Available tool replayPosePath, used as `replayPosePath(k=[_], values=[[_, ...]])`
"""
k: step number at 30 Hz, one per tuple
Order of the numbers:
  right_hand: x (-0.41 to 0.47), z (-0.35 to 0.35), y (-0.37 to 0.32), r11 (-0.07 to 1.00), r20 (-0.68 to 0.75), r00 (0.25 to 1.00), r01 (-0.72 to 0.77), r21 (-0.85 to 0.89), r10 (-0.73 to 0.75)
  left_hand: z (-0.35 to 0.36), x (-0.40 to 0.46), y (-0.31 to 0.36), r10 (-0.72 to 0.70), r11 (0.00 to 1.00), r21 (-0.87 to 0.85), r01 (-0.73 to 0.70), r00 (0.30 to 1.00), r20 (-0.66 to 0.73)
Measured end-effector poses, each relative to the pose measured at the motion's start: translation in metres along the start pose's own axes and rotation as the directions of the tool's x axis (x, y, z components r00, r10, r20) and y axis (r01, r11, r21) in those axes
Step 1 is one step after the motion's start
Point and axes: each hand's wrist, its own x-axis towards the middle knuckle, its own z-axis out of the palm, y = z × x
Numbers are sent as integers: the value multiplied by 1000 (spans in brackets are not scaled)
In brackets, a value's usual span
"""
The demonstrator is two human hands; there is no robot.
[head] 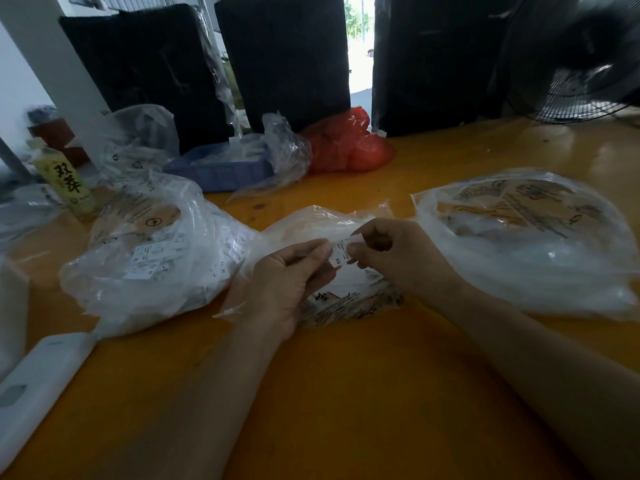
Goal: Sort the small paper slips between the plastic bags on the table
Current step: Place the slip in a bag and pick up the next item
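Both hands' fingers pinch one paper slip above the middle bag.

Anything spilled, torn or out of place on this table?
Nothing stands out. Both hands, left and right, pinch one slip marked XS over the middle bag. Other slips sit inside the left bag; none lie loose on the table.
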Motion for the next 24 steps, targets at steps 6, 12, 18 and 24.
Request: replayPosePath(k=[6,12,18,24], values=[[-1,2,0,998,-15,999,-35,57,36,1,-5,0,23,991,132,-23,1000,-5],[-1,4,1,999,-90,995,42,6,-41,3,-6,1,18,995,102,-15,999,-30],[-3,9,-4,977,-77,986,134,-165,-148,2,-5,0,30,992,122,-27,999,-20],[-2,7,-4,967,-89,975,186,-176,-204,4,-7,1,126,958,258,-125,992,11]])
